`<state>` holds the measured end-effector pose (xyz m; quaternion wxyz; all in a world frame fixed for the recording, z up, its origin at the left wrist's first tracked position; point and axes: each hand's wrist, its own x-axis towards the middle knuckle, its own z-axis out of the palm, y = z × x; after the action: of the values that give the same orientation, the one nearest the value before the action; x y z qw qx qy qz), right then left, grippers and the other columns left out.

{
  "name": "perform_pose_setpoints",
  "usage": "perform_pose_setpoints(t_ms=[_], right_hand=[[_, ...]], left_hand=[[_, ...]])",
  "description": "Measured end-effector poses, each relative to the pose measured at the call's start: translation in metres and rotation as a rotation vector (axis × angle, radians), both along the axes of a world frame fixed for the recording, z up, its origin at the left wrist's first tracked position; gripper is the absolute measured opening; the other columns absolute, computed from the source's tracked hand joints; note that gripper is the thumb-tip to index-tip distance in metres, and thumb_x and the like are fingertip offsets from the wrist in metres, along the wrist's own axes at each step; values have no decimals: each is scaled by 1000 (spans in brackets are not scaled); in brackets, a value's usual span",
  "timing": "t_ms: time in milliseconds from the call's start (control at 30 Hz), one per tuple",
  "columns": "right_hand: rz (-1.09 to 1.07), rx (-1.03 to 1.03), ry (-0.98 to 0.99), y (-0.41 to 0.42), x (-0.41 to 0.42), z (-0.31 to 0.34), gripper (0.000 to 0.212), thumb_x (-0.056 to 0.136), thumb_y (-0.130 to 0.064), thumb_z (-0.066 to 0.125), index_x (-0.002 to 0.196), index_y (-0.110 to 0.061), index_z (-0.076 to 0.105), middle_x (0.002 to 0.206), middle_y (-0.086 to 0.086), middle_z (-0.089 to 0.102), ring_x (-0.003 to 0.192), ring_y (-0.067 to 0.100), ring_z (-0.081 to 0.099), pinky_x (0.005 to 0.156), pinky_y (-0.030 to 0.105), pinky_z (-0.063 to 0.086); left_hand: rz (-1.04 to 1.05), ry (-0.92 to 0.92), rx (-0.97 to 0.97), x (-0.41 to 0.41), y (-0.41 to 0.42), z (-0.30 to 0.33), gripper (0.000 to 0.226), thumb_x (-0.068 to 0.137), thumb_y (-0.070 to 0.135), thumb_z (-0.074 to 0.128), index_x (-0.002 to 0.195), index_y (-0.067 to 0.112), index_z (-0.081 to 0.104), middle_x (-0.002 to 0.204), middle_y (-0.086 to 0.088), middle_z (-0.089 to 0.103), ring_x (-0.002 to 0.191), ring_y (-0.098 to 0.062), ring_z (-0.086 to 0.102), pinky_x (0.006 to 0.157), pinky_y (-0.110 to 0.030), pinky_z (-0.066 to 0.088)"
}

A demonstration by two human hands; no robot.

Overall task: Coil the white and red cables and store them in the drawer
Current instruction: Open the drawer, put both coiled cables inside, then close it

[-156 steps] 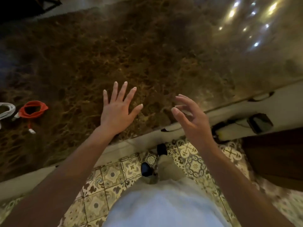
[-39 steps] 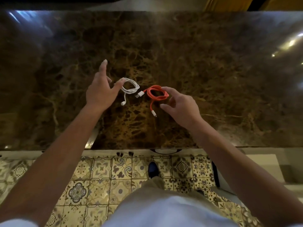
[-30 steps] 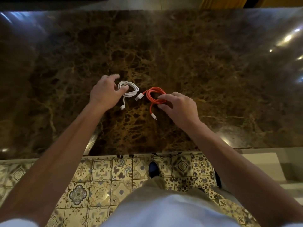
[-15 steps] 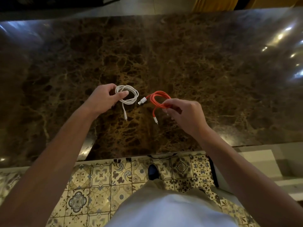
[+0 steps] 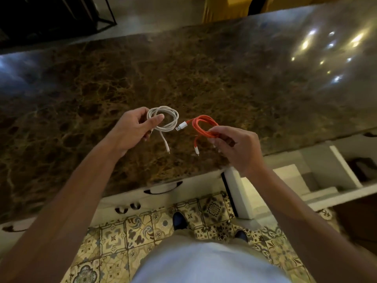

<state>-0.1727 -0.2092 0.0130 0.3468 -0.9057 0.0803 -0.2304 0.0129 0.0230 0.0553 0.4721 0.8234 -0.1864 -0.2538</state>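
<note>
Left hand (image 5: 130,129) pinching coiled white cable (image 5: 163,119) above the counter (image 5: 224,78), right hand (image 5: 236,148) clamped on coiled red cable (image 5: 204,127) just right of it, open drawer (image 5: 306,180) below counter's right edge

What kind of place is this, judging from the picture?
Probably a home kitchen or a bar counter. A polished brown marble countertop sits over white drawers with curved handles, one drawer open at right, above a patterned tile floor.
</note>
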Motion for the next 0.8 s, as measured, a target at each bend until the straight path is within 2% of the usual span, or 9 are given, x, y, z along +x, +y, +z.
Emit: perform_pose_setpoints(t_ms=[67, 133, 200, 367, 433, 500, 633, 733, 800], right_hand=[[-13, 17, -21, -21, -26, -2, 24, 92, -23, 78, 116, -16, 79, 101, -9, 78, 78, -2, 69, 71, 21, 60], [-51, 12, -44, -45, -54, -4, 24, 92, -23, 79, 115, -15, 79, 99, -13, 74, 77, -12, 63, 71, 10, 52], [-73, 19, -46, -71, -81, -7, 25, 91, -22, 79, 115, -13, 79, 96, -14, 72, 75, -18, 59, 70, 5, 45], [-44, 59, -48, -131, -147, -8, 30, 93, -33, 73, 117, -14, 78, 89, -15, 72, 68, -12, 63, 62, 19, 53], [-50, 49, -38, -152, -171, -9, 28, 90, -25, 79, 116, -14, 79, 88, -12, 75, 66, -10, 64, 63, 18, 54], [-48, 44, -9, -167, -188, -12, 28, 89, -21, 81, 115, -15, 79, 89, -4, 79, 64, 1, 69, 62, 26, 60], [-8, 26, 91, -208, -218, -19, 33, 92, -40, 73, 118, -21, 77, 88, -7, 78, 66, 4, 71, 61, 36, 62], [-8, -2, 134, -230, -232, -25, 41, 93, -52, 65, 118, -22, 77, 91, -4, 80, 69, 10, 74, 62, 40, 63], [-5, -21, 146, -239, -237, -31, 44, 92, -52, 63, 118, -19, 77, 96, -6, 78, 71, 11, 74, 64, 37, 64]], left_hand=[[-19, -1, -11, -21, -24, -1, 21, 100, 38, 65, 98, 17, 67, 72, 1, 61, 55, -1, 55, 57, -15, 51], [-31, 6, -20, -45, -47, -1, 20, 101, 37, 63, 99, 18, 67, 72, 1, 61, 54, 1, 54, 57, -13, 50], [-38, 10, -26, -71, -70, -3, 22, 100, 39, 63, 103, 17, 68, 72, 2, 62, 55, -1, 55, 59, -14, 51], [-51, 64, -80, -136, -124, -15, 25, 97, 43, 66, 100, 19, 68, 63, 7, 61, 58, -9, 54, 61, -24, 49], [-43, 76, -96, -163, -144, -22, 22, 99, 41, 66, 99, 19, 68, 64, 6, 61, 58, -9, 54, 60, -23, 48], [-36, 114, -124, -182, -158, -28, 23, 100, 38, 66, 102, 16, 69, 65, 5, 60, 58, -7, 54, 59, -21, 48], [-50, 158, -114, -218, -187, -42, 33, 101, 33, 65, 109, 2, 66, 66, 3, 59, 59, -9, 54, 61, -27, 46], [-79, 169, -63, -236, -205, -57, 30, 102, 33, 66, 106, 4, 68, 69, -1, 59, 58, -10, 54, 57, -24, 46], [-102, 180, -20, -244, -215, -70, 28, 101, 34, 67, 104, 6, 68, 69, -2, 59, 57, -10, 54, 56, -23, 46]])
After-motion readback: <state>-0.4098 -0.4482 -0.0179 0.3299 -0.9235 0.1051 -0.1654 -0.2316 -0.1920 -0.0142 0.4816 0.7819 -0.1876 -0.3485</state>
